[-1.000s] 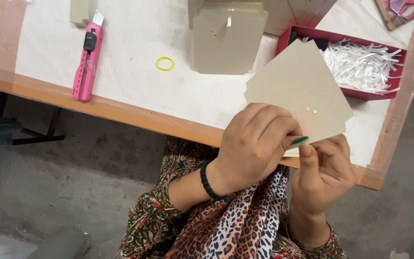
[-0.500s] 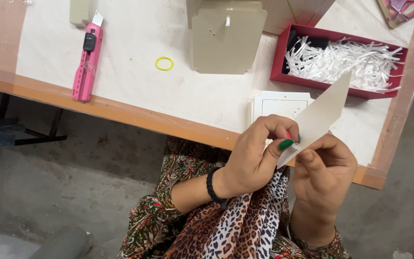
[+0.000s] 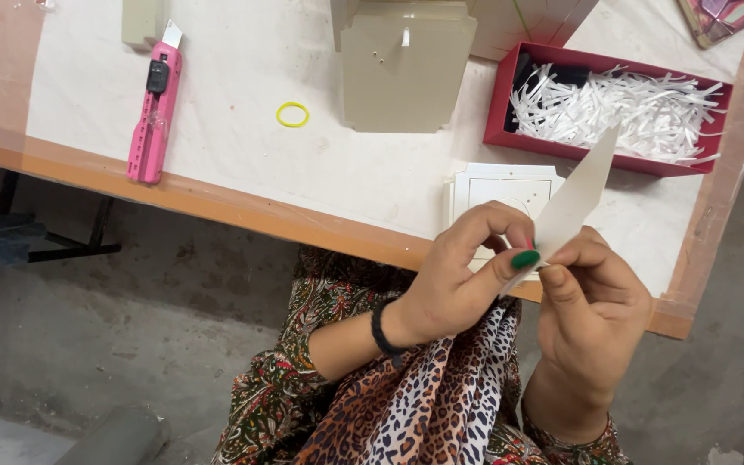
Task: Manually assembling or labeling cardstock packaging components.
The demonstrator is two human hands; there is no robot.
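Both hands pinch a thin pale card (image 3: 577,196) at its lower corner, just in front of the table's front edge. It is turned almost edge-on to the camera and points up to the right. My left hand (image 3: 462,275), with a black band at the wrist, grips it between thumb and fingers. From the other side, my right hand (image 3: 592,310) holds the same corner. Behind the hands a white square card piece (image 3: 501,185) lies flat on the table.
A red box (image 3: 499,103) of shredded white paper stands at the back right. A stack of beige cards (image 3: 402,69) lies at the top centre, a yellow rubber band (image 3: 292,114) beside it. A pink utility knife (image 3: 153,112) rests at the left, near the wooden table edge (image 3: 217,198).
The card has turned from facing the camera flat to nearly edge-on, which uncovers the white square piece on the table. Both hands keep their grip on its lower corner.
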